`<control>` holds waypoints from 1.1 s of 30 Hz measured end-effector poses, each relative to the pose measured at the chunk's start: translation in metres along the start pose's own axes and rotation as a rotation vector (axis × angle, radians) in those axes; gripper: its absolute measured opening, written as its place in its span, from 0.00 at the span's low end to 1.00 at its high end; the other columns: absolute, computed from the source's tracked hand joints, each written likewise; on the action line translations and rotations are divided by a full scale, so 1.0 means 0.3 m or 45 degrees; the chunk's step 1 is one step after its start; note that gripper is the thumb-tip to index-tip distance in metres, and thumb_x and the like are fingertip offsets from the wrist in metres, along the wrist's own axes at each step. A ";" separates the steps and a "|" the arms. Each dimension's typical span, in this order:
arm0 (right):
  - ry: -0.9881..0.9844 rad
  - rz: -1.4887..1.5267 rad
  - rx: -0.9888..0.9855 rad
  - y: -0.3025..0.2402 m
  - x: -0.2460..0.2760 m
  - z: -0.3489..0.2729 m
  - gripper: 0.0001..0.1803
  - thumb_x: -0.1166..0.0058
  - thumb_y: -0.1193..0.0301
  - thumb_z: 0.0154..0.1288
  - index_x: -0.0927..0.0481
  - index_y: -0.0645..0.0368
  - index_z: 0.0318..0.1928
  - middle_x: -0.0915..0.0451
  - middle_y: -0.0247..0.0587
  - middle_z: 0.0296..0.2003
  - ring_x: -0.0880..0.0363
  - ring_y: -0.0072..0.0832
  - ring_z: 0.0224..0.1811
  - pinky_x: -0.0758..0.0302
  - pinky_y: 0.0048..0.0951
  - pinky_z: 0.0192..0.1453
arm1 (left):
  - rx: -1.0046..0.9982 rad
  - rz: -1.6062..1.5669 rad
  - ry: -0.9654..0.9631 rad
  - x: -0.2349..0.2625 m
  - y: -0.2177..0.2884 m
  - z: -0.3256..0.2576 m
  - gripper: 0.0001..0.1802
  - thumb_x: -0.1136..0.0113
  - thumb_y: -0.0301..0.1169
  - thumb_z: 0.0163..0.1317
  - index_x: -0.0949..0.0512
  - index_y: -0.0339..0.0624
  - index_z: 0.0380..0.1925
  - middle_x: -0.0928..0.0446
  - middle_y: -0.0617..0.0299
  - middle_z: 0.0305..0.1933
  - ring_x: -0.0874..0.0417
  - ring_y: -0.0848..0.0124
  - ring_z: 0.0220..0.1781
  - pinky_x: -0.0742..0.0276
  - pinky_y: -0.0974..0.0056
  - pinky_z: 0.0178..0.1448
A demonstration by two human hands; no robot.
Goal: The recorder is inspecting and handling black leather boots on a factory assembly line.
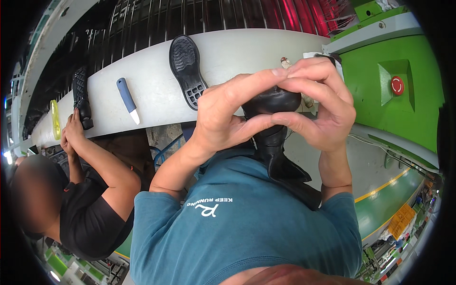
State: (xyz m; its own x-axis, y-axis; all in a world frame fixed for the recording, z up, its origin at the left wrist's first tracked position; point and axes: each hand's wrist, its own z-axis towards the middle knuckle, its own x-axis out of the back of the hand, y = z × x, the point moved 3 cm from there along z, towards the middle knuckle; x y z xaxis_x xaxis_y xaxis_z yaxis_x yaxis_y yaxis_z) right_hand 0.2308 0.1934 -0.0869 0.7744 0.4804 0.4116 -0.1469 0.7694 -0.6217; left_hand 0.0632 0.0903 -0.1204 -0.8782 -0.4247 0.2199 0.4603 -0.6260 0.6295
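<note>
One black boot [273, 101], pinched between the left hand [219, 111] and right hand [331, 109], extends toward the teal shirt [266, 228], apparently for bracing, right of a black sole [184, 65].

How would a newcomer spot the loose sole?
Find the white table across the upper view. On it, between the blue-handled knife and the person's left hand, lies a black sole. Unlike the black boot being held, it is flat, with wavy ridges toward its far end and a grid of square pockets at its near end.
</note>
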 end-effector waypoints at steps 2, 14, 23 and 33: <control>0.033 0.015 0.008 0.004 -0.001 0.001 0.28 0.13 0.65 0.47 0.08 0.60 0.50 0.14 0.40 0.45 0.14 0.39 0.51 0.16 0.36 0.52 | -0.044 0.022 -0.051 0.005 0.002 0.013 0.37 0.15 0.28 0.54 0.18 0.35 0.65 0.10 0.49 0.57 0.05 0.55 0.52 0.06 0.58 0.53; 0.031 -0.078 -0.039 0.006 -0.025 -0.008 0.29 0.13 0.62 0.50 0.08 0.60 0.51 0.11 0.44 0.51 0.14 0.40 0.59 0.15 0.39 0.58 | -0.016 0.046 0.084 0.008 -0.014 -0.014 0.31 0.15 0.30 0.57 0.13 0.38 0.61 0.12 0.44 0.55 0.08 0.53 0.55 0.09 0.54 0.59; 0.041 -0.050 0.041 0.013 -0.031 0.013 0.26 0.15 0.62 0.51 0.07 0.60 0.49 0.11 0.37 0.49 0.16 0.43 0.62 0.17 0.41 0.62 | 0.085 0.178 0.016 0.034 0.015 -0.026 0.31 0.15 0.31 0.56 0.14 0.33 0.60 0.10 0.45 0.57 0.07 0.56 0.58 0.11 0.58 0.62; 0.040 0.200 -0.123 0.107 -0.099 -0.014 0.32 0.21 0.59 0.66 0.15 0.60 0.65 0.16 0.48 0.62 0.16 0.43 0.64 0.21 0.43 0.70 | 0.274 0.209 -0.024 0.051 -0.006 -0.035 0.34 0.16 0.22 0.58 0.20 0.23 0.64 0.14 0.38 0.63 0.09 0.55 0.61 0.13 0.56 0.68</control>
State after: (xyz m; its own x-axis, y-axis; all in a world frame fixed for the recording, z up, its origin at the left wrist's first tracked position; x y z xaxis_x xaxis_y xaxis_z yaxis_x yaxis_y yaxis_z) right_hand 0.2056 0.2019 -0.1219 0.7657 0.5771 0.2840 -0.2093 0.6411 -0.7384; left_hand 0.0503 0.0781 -0.1261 -0.7975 -0.4955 0.3442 0.5601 -0.3959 0.7277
